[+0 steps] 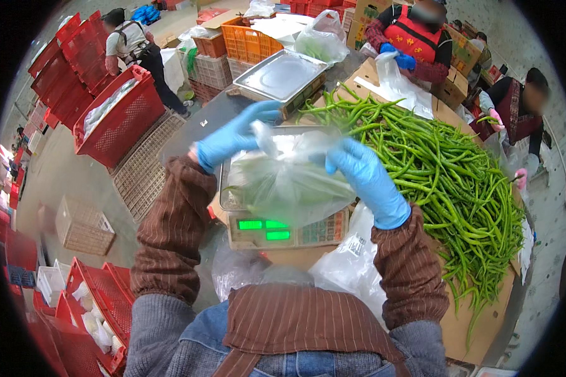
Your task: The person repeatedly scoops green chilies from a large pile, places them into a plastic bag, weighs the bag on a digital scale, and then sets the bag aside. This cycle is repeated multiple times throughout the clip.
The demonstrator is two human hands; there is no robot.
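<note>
A clear plastic bag (290, 188) of green produce, gathered at its neck, is over the pan of a digital weighing scale (264, 240) with lit green displays. My right hand (365, 176), in a blue glove, pinches the gathered plastic on the bag's right side. Opposite it, my left hand (231, 136), gloved in blue too, has its fingers spread beside an upright ear of the bag. Motion blur hides whether its thumb touches the plastic. To the right lies a large heap of long green chili peppers (443, 184) on cardboard (488, 325).
Behind the scale stands another scale with a metal pan (283, 73), near a filled plastic bag (323, 40) and an orange crate (250, 42). Loose plastic bags (353, 259) lie before me. Co-workers (415, 40) stand across the table. Red crates (118, 113) are at left.
</note>
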